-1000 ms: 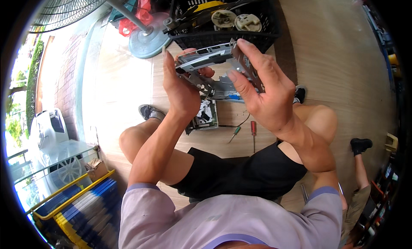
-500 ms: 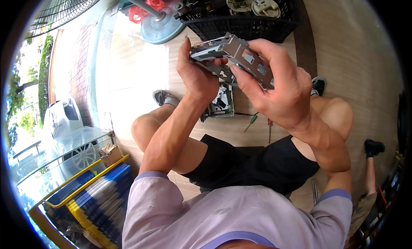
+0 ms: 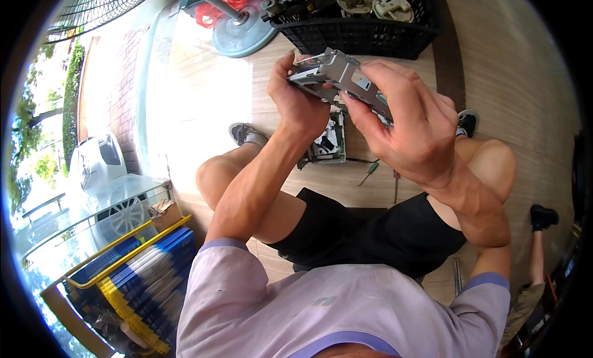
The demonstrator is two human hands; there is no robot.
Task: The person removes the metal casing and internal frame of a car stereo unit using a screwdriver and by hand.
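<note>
A person is sitting on a wooden floor (image 3: 525, 68), seen from above, holding a grey metal drive casing (image 3: 336, 74) up in front of the chest with both hands. The left hand (image 3: 299, 102) is gripping the casing's left end, thumb and fingers wrapped around its edge. The right hand (image 3: 411, 126) is clasping the casing's right side from above, fingers spread over the perforated metal plate. Compared with a second ago, the casing is sitting higher and more tilted, with its right end dipping toward the right hand, and the right hand is covering more of it; this suggests the person is turning the part over to inspect or work it loose.

Below the hands, on the floor between the person's bent knees, an opened electronic drive unit (image 3: 327, 145) is lying with its insides showing. Just right of it, a green-handled screwdriver (image 3: 369, 171) and a second thin tool are lying near the right thigh. Farther away, a black plastic crate (image 3: 364, 31) of parts is standing close behind the casing, with a fan base (image 3: 244, 34) to its left. The floor to the far left and right looks open. At the near left, a yellow and blue stack (image 3: 133, 278) is sitting by a railing.
</note>
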